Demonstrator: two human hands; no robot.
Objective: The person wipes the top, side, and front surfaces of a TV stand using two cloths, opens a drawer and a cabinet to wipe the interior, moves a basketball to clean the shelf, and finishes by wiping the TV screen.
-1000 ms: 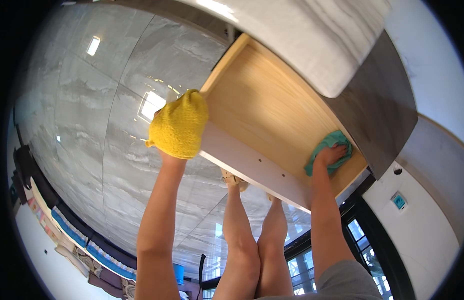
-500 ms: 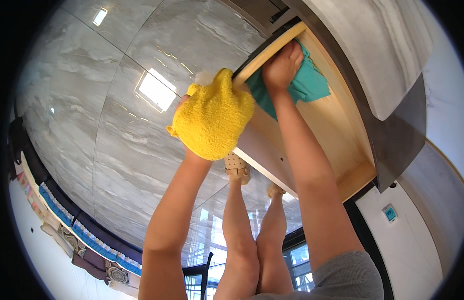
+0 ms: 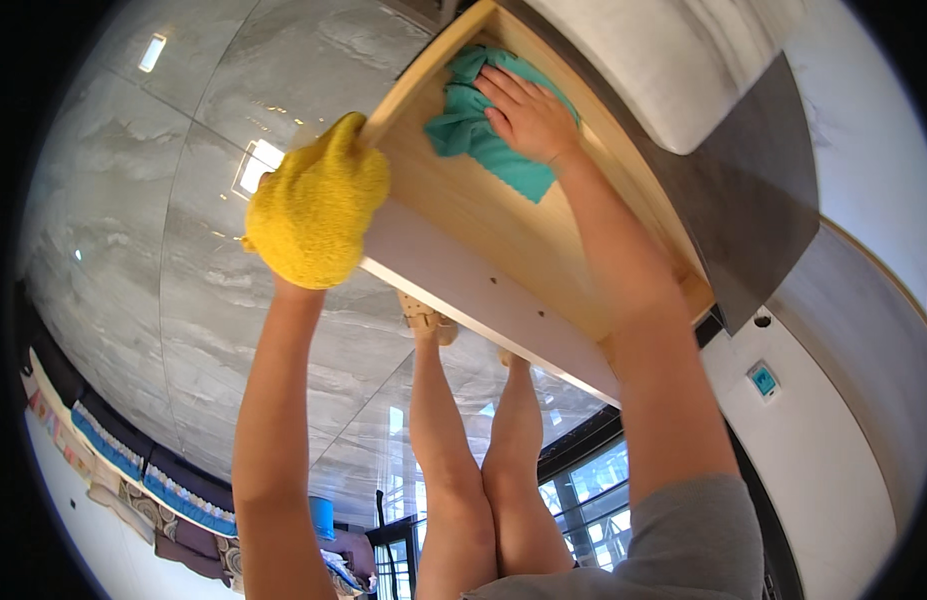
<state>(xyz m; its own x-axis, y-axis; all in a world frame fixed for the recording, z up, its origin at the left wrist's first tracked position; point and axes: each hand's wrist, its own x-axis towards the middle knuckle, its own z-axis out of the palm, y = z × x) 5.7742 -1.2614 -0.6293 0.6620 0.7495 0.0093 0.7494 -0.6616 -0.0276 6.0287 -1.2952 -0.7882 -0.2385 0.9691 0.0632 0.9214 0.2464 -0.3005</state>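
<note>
A pulled-out wooden drawer [image 3: 573,250] with pale inner walls stands in front of me. Inside it, toward the far end, lies a crumpled teal cloth [image 3: 468,130]. My right hand [image 3: 528,112] rests flat on that cloth, fingers stretched out against it. A fluffy yellow towel [image 3: 318,210] is bunched over my left hand [image 3: 299,290], beside the drawer's far left corner and against its edge. The towel hides the left fingers almost wholly; only the wrist shows below it.
Above the drawer juts a marble-patterned top [image 3: 663,70] with a rounded corner. Glossy grey tiles [image 3: 123,250] cover the floor to the left. My legs [image 3: 453,470] are close below the drawer. A long sofa [image 3: 143,460] runs along the far left.
My right hand has come out from behind the drawer's front and now lies flat on the teal cloth, nearer the back wall. The view has shifted; the yellow towel stays at the drawer's corner.
</note>
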